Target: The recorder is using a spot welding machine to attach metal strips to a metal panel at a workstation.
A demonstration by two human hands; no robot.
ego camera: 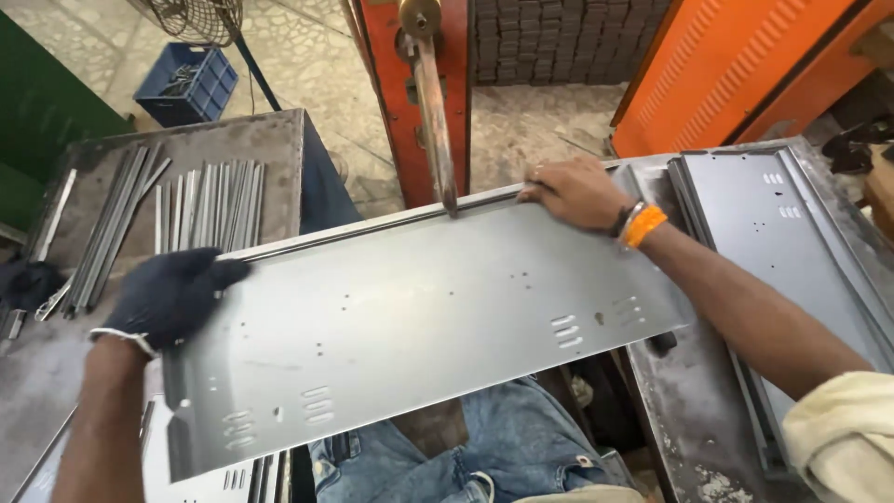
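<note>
At the centre, under the copper electrode arm (pixel 436 112) at 12 o'clock: grey sheet-metal panel (pixel 410 326), gloved left hand (pixel 172 293) clamped on its 9 o'clock end, bare right hand (pixel 577 191) pressing its far rim; best kept level and steady.

The left hand (pixel 172 296) wears a dark navy knit glove that covers every finger, and just behind its cuff a thin pale band circles the wrist, while the forearm beyond it is uncovered. The right hand (pixel 575 191) is ungloved, with what may be a ring on one finger, too small to tell for sure; at its wrist sit a bright orange band and a dark one side by side. Further up from that hand a cream sleeve is bunched near the elbow, and blue denim trousers show below both hands.
</note>
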